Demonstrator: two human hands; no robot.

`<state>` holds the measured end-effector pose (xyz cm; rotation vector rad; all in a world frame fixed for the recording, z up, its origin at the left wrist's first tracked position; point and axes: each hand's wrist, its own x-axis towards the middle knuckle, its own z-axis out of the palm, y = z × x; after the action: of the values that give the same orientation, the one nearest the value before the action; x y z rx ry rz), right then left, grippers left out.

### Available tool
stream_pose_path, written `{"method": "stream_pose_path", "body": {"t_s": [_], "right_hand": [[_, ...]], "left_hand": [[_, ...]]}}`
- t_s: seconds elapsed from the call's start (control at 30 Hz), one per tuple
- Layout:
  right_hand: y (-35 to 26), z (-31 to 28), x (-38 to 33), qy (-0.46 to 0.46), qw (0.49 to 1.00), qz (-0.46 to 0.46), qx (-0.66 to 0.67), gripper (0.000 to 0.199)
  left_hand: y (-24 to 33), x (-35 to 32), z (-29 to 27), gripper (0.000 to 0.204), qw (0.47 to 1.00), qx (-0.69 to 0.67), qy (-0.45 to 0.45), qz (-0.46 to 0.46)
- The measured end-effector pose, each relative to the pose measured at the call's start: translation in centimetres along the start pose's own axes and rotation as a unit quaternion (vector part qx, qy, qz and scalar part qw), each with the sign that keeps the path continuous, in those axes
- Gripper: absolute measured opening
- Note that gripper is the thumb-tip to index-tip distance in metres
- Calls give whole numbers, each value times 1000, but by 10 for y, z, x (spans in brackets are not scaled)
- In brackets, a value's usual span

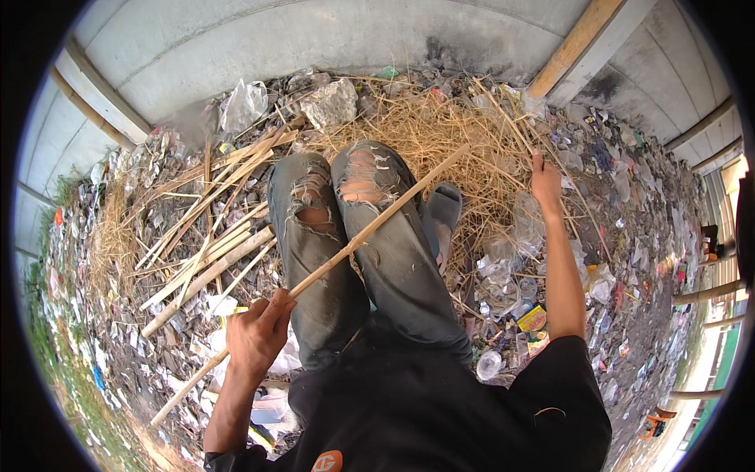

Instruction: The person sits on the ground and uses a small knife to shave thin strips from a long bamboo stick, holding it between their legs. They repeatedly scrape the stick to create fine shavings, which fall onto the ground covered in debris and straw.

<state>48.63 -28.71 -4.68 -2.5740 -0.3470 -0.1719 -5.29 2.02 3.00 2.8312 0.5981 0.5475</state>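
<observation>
Stick (347, 250) is crossing over my legs (397, 287), my left hand (258, 330) gripping it. My right hand (546, 182) is looking curled; I can't tell its grip. A clear cup (489, 365) is lying nearby, insides blurry.

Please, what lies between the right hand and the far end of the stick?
In the head view, dry straw shows between the right hand and the stick's far end.

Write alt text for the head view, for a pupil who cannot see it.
A person's left hand grips a long wooden stick slanting across torn dark trousers. The right hand is held out beside loose straw. More sticks lie left of the knees on littered ground.
</observation>
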Motion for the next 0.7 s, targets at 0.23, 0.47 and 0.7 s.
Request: {"method": "stream_pose_path", "body": {"t_s": [0.23, 0.47, 0.7], "right_hand": [[-124, -22, -105, -89, 971, -144, 169, 57], [-182, 5, -188, -256, 929, -250, 93, 60], [-126, 15, -88, -153, 976, -148, 33, 62]], "left_hand": [[20, 25, 26, 21, 982, -168, -59, -67], [35, 50, 37, 24, 977, -188, -78, -67], [31, 40, 18, 24, 982, -173, -72, -19]]}}
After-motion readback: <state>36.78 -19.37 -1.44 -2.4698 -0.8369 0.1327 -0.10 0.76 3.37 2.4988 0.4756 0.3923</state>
